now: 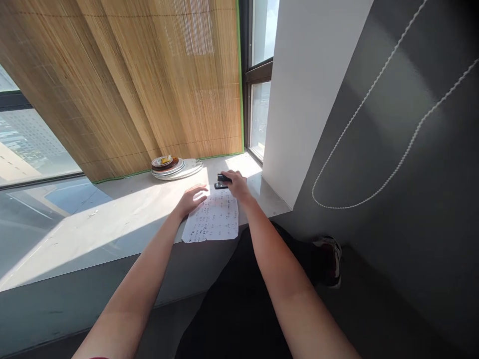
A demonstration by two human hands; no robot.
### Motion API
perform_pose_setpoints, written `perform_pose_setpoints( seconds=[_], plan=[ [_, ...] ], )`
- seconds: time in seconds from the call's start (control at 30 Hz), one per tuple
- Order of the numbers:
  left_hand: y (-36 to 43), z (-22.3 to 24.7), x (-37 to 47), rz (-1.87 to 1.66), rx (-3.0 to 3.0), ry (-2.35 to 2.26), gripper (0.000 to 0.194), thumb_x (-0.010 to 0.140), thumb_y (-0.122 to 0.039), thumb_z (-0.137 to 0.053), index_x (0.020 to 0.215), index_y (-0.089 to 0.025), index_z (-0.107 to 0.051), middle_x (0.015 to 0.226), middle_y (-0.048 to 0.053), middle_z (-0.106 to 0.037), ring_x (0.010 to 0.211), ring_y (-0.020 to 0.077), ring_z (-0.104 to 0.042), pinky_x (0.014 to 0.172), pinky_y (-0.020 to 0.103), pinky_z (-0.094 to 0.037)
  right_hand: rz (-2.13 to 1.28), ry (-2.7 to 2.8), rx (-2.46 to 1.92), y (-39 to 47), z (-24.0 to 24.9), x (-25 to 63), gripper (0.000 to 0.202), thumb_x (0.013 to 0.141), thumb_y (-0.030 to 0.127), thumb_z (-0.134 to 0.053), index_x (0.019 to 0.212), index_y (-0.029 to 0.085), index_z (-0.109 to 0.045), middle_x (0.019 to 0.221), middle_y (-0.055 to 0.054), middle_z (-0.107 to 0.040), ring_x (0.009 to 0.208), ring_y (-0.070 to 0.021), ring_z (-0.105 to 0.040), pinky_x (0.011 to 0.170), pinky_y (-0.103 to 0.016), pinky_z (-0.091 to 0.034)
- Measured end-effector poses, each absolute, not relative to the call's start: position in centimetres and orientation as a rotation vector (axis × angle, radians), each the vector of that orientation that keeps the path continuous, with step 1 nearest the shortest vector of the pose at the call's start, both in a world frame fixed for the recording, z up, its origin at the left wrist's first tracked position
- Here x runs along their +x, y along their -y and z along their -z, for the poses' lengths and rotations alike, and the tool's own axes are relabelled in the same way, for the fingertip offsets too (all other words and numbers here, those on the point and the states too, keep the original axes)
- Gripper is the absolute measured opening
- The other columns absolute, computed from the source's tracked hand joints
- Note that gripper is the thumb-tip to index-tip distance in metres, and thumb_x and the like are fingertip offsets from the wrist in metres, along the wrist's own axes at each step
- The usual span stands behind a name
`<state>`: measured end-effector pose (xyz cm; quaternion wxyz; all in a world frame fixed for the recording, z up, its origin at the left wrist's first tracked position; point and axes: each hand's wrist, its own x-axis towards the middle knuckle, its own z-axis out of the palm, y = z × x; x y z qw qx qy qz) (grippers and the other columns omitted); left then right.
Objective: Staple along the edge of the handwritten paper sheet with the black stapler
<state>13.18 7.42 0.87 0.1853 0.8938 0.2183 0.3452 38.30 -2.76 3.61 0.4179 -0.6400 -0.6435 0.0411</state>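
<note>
A sheet of paper [220,219] covered in handwriting lies on the window sill [123,224], its near edge reaching past the sill's front. My right hand [238,184] is closed around a black stapler [221,183] at the paper's far edge. The stapler's front points left, and a gap shows between its upper arm and base. Resting at the paper's left edge is my left hand [190,199], its fingers apart and nothing in them. Whether the paper lies between the stapler's jaws is too small to tell.
A stack of plates [168,172] stands behind my hands against a bamboo blind [160,89]. At the right, a white beaded cord [359,204] hangs in a loop before the dark wall. A white pillar [299,99] borders the sill. My shoe [335,262] shows below.
</note>
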Motion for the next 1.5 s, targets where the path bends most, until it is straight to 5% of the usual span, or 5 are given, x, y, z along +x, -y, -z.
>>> perform_pose_setpoints(
  seconds=[0.23,0.3,0.53,0.83,1.5],
  plan=[
    [-7.1,-0.2,13.4,-0.968,2.629,-0.789,0.009,0.082,-0.033,-0.083,0.075,-0.03,-0.078,0.08,0.006,-0.072,0.097,0.0348,-0.067,0.103,0.051,-0.05,-0.127,1.41,-1.96,3.7,-3.1,41.6,0.038,0.098,0.01,-0.063,0.123,0.032,-0.079,0.129,-0.01,-0.073,0.129,-0.0383,-0.054,0.103,-0.057,-0.04],
    [-6.8,-0.4,13.5,-0.926,2.669,-0.751,0.001,0.082,-0.029,-0.081,0.083,-0.03,-0.08,0.091,0.007,-0.075,0.103,0.0356,-0.068,0.105,0.052,-0.05,-0.18,1.458,-1.956,3.5,-2.7,41.8,0.041,0.096,0.01,-0.065,0.128,0.032,-0.078,0.129,-0.01,-0.073,0.129,-0.0376,-0.054,0.104,-0.056,-0.04],
    [-6.0,-0.6,14.2,-0.551,2.77,-0.561,0.046,0.096,-0.037,-0.067,0.141,-0.035,-0.074,0.155,0.003,-0.065,0.143,0.0343,-0.058,0.122,0.049,-0.044,-0.227,1.621,-1.863,2.8,-2.3,41.1,0.043,0.097,0.016,-0.068,0.135,0.034,-0.075,0.133,-0.007,-0.074,0.131,-0.0341,-0.057,0.105,-0.05,-0.043],
    [-5.7,-0.9,14.5,-0.289,2.905,-0.541,0.056,0.103,-0.036,-0.052,0.159,-0.036,-0.059,0.172,0.002,-0.047,0.155,0.0311,-0.046,0.132,0.051,-0.031,-0.267,1.715,-1.765,2.0,-2.2,39.7,0.034,0.107,0.038,-0.056,0.133,0.033,-0.077,0.127,-0.006,-0.076,0.128,-0.0316,-0.059,0.101,-0.042,-0.048],
    [-5.3,-0.6,14.5,-0.254,2.837,-0.528,0.056,0.106,-0.037,-0.051,0.161,-0.037,-0.056,0.177,0.0,-0.039,0.158,0.0307,-0.041,0.13,0.049,-0.032,-0.197,1.754,-1.792,2.3,-2.2,39.2,0.033,0.105,0.029,-0.054,0.121,0.038,-0.081,0.126,-0.005,-0.075,0.131,-0.0335,-0.054,0.11,-0.052,-0.04]
  ],
)
